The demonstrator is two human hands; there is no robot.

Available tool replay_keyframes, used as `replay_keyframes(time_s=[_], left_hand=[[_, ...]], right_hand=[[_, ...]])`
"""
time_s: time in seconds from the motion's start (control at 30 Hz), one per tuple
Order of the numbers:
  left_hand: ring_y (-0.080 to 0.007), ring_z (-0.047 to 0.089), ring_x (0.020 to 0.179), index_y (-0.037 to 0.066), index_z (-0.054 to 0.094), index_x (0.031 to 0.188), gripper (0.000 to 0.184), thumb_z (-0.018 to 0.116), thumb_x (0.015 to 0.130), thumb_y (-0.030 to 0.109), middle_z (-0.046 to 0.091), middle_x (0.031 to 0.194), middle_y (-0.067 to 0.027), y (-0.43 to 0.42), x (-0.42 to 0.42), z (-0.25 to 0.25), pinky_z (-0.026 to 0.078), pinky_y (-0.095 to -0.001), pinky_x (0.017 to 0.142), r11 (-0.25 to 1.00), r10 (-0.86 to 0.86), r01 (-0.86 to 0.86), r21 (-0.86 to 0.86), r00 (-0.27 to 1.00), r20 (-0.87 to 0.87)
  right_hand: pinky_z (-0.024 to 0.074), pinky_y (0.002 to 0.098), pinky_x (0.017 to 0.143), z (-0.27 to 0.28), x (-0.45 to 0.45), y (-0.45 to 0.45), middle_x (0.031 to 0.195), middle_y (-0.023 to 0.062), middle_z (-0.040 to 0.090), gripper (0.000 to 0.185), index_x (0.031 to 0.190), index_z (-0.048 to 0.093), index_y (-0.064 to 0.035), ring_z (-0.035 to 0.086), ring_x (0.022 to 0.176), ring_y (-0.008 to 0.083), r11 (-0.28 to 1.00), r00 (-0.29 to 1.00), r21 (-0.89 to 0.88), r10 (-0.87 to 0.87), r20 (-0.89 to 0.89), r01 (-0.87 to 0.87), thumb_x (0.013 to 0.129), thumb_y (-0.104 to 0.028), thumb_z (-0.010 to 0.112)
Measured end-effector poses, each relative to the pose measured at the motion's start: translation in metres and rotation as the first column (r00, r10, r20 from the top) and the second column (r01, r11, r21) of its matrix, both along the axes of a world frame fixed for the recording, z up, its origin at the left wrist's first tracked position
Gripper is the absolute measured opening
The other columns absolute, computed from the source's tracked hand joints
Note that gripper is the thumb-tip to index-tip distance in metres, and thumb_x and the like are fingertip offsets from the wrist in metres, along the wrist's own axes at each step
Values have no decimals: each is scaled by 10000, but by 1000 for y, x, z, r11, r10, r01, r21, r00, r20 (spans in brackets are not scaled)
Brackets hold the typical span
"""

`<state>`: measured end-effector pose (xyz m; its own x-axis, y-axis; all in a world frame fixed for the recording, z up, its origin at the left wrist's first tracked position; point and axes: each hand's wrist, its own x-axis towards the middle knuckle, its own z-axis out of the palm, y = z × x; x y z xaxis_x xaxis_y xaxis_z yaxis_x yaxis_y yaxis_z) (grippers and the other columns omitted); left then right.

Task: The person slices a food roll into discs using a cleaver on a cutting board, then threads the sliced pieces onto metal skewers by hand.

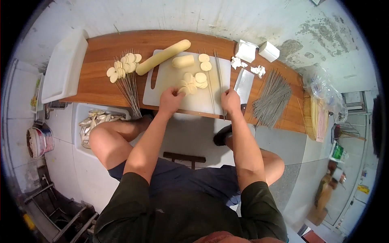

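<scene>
My left hand (171,100) is closed in a pinch at the edge of a pale yellow round slice (184,90), beside a loose pile of such slices (189,78) on the white cutting board (162,95). My right hand (231,100) is closed around the lower ends of a few thin skewers (220,75) lying along the board's right side. Between the hands, a skewer (210,87) lies on the board with two slices (206,65) at its far end. A cut piece of the pale roll (183,61) and a long whole roll (164,56) lie farther back.
Left on the wooden table (103,52) lie skewers with slices (125,67). Right are a cleaver (244,86), a heap of bare skewers (272,99), crumpled tissue (238,62) and white boxes (246,51). A tub of fish (77,131) stands below; a white bin (67,67) stands left.
</scene>
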<state>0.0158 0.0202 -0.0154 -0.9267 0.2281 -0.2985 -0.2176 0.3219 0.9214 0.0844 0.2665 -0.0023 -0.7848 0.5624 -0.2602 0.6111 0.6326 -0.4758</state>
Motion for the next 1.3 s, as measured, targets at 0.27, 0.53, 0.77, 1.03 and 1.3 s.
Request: replay_keyframes(time_s=[0.27,0.53,0.77,1.03,1.3], left_hand=[[-147,620,842,13,569,1083,239,639,885,128,628,998,-60,-10,9,13,528,-264,746,800,132,-353,486,893,430],[-172,634,909,12,553,1103,227,593,919,139,633,1028,-68,-5,18,25,544,-318,788,660,27,-370,654,882,471],[-206,653,950,23,566,1081,185,581,930,128,646,1045,-84,2,26,47,559,-319,793,593,1,-357,722,897,443],[-200,639,951,8,570,1098,216,601,911,113,634,1054,-72,2,36,69,539,-327,811,602,35,-339,723,916,400],[-214,649,947,5,570,1088,194,563,940,129,642,1055,-92,2,39,81,562,-343,811,623,11,-270,734,941,337]], right_hand=[[454,292,504,-35,14,5,675,92,601,194,838,581,29,574,564,133,951,921,-278,-225,-317,136,854,-164,563],[345,207,459,45,100,-99,634,-5,501,141,838,494,-65,439,520,65,472,893,-875,-338,-296,-112,947,-144,535],[337,199,468,26,142,-124,616,-20,502,127,824,509,-60,442,516,56,410,944,-908,-255,-209,-90,930,-116,548],[373,222,469,28,149,-120,639,6,534,139,817,504,-49,460,507,75,324,932,-934,-267,-243,-151,941,-108,529],[394,229,477,42,145,-126,749,34,586,70,912,522,-40,484,533,85,295,922,-940,-289,-259,-172,956,-92,505]])
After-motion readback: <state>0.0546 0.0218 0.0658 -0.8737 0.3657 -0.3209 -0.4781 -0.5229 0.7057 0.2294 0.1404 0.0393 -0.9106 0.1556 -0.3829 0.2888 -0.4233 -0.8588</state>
